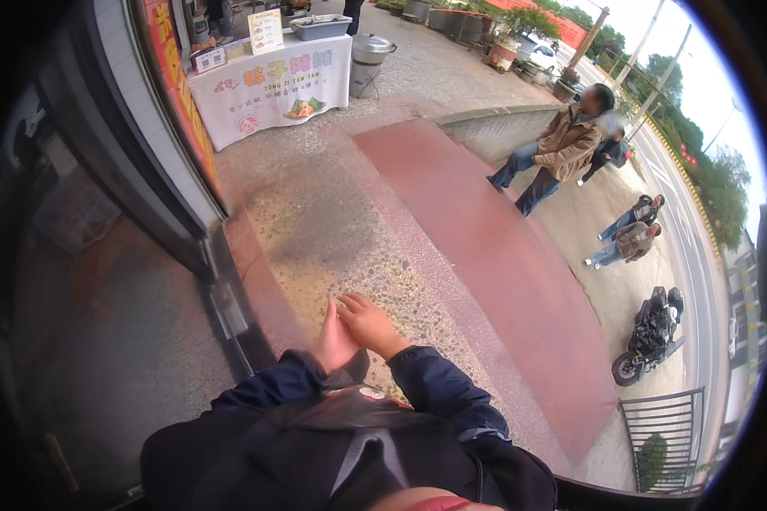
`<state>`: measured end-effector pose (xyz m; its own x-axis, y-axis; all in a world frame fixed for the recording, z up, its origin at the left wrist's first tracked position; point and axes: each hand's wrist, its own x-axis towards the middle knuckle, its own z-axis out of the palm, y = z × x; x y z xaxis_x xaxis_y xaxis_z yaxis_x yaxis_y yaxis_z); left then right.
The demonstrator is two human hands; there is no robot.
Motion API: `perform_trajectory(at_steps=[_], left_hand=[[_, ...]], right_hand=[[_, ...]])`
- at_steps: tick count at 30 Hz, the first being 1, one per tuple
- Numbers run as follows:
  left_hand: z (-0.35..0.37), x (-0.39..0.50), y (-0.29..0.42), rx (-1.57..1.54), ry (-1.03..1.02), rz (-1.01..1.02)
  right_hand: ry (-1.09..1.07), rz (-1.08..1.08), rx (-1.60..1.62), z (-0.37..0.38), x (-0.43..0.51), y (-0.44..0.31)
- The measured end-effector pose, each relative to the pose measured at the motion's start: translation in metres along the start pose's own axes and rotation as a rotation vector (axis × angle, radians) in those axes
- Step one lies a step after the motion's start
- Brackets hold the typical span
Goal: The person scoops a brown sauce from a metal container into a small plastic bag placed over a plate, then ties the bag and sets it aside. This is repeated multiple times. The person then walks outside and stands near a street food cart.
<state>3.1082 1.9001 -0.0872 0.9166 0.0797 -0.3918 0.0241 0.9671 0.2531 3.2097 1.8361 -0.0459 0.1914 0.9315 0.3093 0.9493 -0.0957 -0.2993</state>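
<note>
In front of my body, my left hand (333, 338) and my right hand (372, 326) touch each other. The left one is turned with its palm inward and its thumb side up. Over it lies the right hand, its fingers extended across the left palm and fingers. I see no object in either; the space between the palms is hidden. Both arms wear dark blue sleeves (444, 386). Beneath the hands is a pebbled terrazzo floor strip (358, 236).
To the left runs a door frame with a floor track (230, 313). Ahead stands a cloth-covered stall table (275, 96) bearing writing, beside a lidded metal pot (371, 50). Right of the red ramp (486, 236) are a person in a brown jacket (569, 144), several others, a motorcycle (649, 335) and a metal railing (661, 441).
</note>
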Motion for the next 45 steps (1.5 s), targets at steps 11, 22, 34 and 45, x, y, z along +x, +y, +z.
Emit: perform_trajectory(at_steps=[11,22,34,45], left_hand=[[0.203,0.412,0.234,0.364,-0.112,0.105],[0.274,0.823,0.509,-0.066,0.256,0.174],[0.284,1.272,0.796,-0.159,0.240,-0.069],[0.397,1.740,0.936,-0.029,0.127,-0.335]], right_hand=[[0.827,0.762,2.365,-0.052,0.247,0.327],[0.417,0.252,0.792,-0.031,0.569,0.726],[0.102,-0.454,0.291,-0.042,0.919,1.154],[-0.296,-0.015,0.335,-0.072,1.158,1.556]])
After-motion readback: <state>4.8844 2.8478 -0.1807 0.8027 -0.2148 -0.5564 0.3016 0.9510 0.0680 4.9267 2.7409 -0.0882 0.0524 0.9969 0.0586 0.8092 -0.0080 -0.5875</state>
